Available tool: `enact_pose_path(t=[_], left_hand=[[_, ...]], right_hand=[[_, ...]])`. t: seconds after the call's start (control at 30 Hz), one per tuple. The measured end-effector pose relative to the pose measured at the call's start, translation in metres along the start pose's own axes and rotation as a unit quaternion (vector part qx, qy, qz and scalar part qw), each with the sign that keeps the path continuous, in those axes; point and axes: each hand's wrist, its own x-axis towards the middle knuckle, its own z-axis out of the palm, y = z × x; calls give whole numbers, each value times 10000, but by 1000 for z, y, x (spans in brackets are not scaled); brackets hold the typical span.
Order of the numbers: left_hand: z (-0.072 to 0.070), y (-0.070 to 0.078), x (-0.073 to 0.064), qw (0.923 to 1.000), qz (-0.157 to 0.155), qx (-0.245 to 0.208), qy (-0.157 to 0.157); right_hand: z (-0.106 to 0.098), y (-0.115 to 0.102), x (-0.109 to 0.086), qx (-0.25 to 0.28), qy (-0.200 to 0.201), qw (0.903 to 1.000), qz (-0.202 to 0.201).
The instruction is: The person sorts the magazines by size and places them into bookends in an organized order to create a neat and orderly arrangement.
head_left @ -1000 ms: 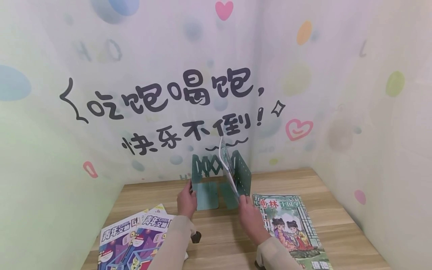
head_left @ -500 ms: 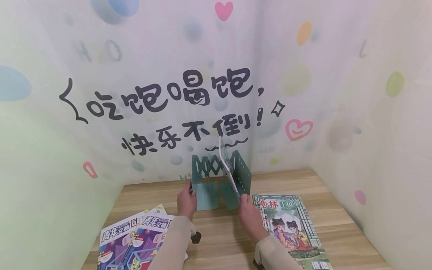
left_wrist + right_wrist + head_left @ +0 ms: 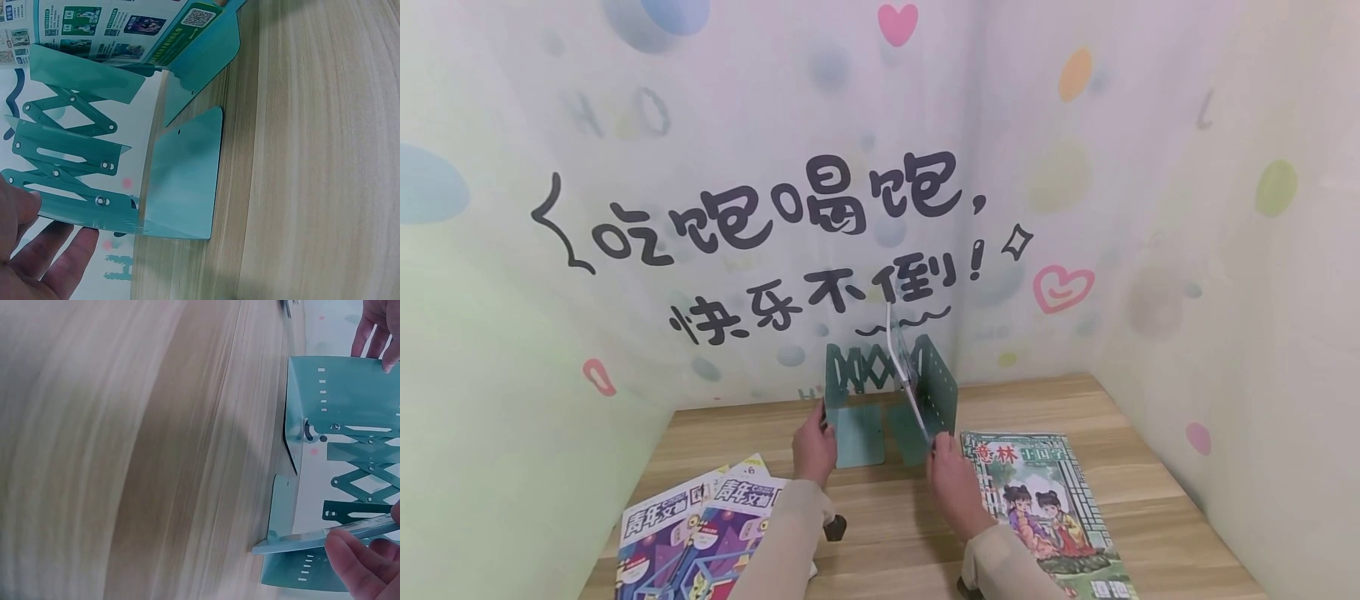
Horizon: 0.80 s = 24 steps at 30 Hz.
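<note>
A green metal expandable bookend [image 3: 860, 435] with a zigzag lattice back stands against the wall. My left hand [image 3: 815, 447] grips its left side plate, thumb on the inner face and fingers behind, as the left wrist view shows. A thin magazine [image 3: 895, 358] stands upright inside the bookend, near the right side plate [image 3: 943, 392], leaning with its top to the left. My right hand [image 3: 957, 483] pinches the magazine's near edge; in the right wrist view the thumb and fingers [image 3: 350, 556] lie on either side of it. Printed columns and a QR code show on the magazine [image 3: 106, 28].
Two overlapping purple magazines [image 3: 658, 533] lie on the wooden table [image 3: 887, 533] at the left, partly under my left sleeve. Another magazine [image 3: 1048, 508], with two illustrated figures on its cover, lies at the right beside my right forearm. A patterned wall [image 3: 760, 125] rises behind the bookend.
The magazine in my right hand has turned slightly and now shows more edge-on. My right hand has shifted a little left; my left hand stays on the bookend.
</note>
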Motion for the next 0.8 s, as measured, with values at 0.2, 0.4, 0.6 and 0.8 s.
enact_pose_path(t=[0.2, 0.4, 0.6, 0.8], left_hand=[[1, -1, 1, 10000, 34, 26, 25], [0, -1, 0, 9999, 130, 38, 36], [1, -2, 0, 9998, 172, 54, 31], [1, -2, 1, 9998, 167, 61, 26]], right_hand=[[-1, -6, -1, 30, 148, 9999, 59], [0, -8, -2, 124, 260, 9996, 51], [3, -12, -1, 429, 1, 9984, 371], [7, -13, -1, 452, -112, 9969, 637]])
